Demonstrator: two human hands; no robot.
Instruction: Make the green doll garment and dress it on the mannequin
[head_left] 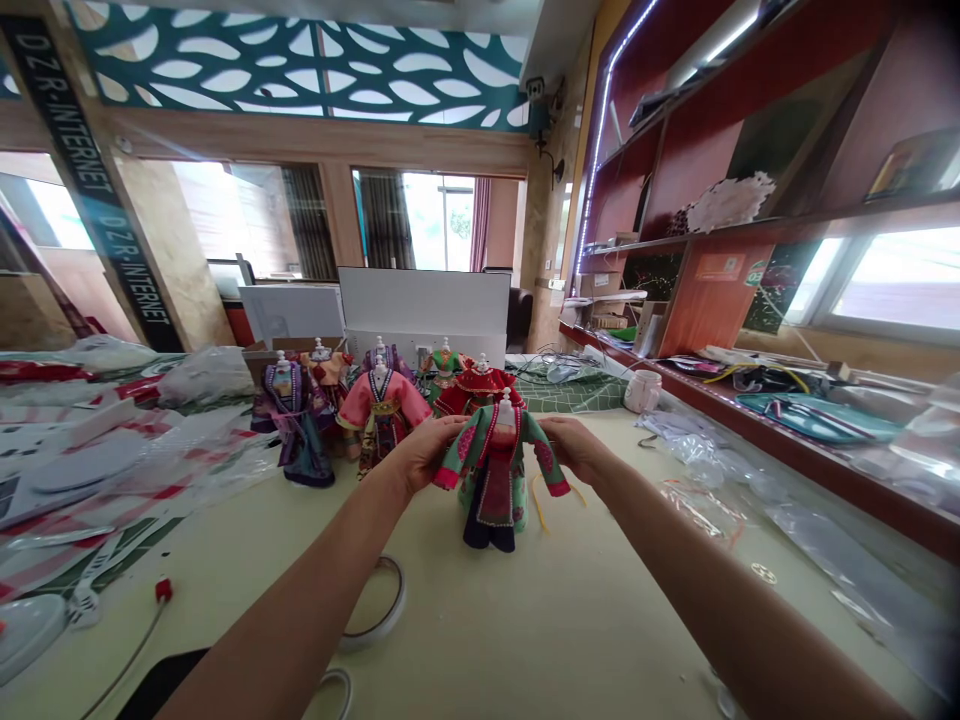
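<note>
Clearly, both hands are at the front doll (496,480), one on each side of it, with fingers bent and partly closed. The left hand (431,450) reaches its fingertips to the back of one upper sleeve, and the right hand (576,446) does the same at the other. The fingertips are largely hidden by the cloth, so how tightly they close, or whether they pinch it, cannot be told. The front doll is upright over the pale table (570,620), near the middle of the view, its sleeves spread out and down.

It wears a green robe with pink round patches and bright pink cuffs, a beaded trim along the collar, a dark red front panel edged with beads, and a dark navy lower part. A white, knobbed peg tops the neck.

Behind it are more dressed dolls with similar white pegs: a red doll (480,385) with layered, pointed edges, a pink doll (384,410) with wide sleeves and a patterned skirt, and a purple doll (289,420) in a long, dark blue skirt. A second green doll (444,368) is farther back.

Nearer the left forearm lies a smooth, ring-shaped tape roll (397,600). Thin yellow cords (540,505) lie beside the front doll, and crinkled clear plastic (701,460) is at the right.
</note>
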